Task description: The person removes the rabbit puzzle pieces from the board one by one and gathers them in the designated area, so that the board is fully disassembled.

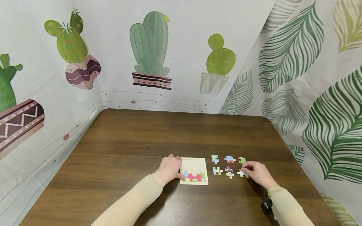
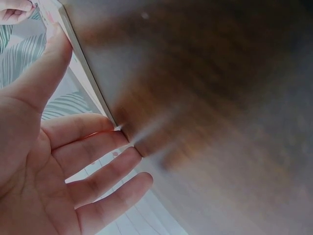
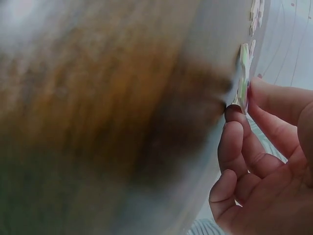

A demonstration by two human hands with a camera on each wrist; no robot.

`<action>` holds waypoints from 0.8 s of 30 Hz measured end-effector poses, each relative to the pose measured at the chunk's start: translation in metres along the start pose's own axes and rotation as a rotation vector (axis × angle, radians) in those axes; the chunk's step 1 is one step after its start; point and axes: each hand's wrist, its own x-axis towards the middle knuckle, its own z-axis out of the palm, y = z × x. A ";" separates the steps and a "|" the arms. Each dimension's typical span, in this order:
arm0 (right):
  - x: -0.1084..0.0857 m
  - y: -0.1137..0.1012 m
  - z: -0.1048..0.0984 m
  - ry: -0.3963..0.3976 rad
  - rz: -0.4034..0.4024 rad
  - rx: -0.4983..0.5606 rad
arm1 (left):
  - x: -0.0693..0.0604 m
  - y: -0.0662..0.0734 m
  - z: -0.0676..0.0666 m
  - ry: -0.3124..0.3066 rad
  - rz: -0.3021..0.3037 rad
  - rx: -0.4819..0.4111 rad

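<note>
A light square puzzle tray [image 1: 193, 164] lies on the table, with pink, green and blue pieces fitted along its bottom edge. My left hand [image 1: 168, 169] rests at its left side, thumb on the lower left corner; in the left wrist view the left hand [image 2: 73, 161] has nearly straight fingers touching the tray's edge [image 2: 83, 68]. Several loose pieces lie in two rows right of the tray, among them a blue one [image 1: 230, 159] and a green one [image 1: 242, 159]. My right hand [image 1: 260, 174] is at the right end, its fingertips pinching a piece [image 3: 243, 81] in the right wrist view.
The brown wooden table [image 1: 135, 135] extends beyond the tray on every side. Behind and beside it hangs white fabric [image 1: 186, 62] printed with cacti and leaves. A black device [image 1: 266, 206] is strapped on the right sleeve.
</note>
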 end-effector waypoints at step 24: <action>-0.002 -0.017 -0.002 0.122 -0.045 -0.259 | 0.001 0.000 0.000 -0.003 0.000 -0.004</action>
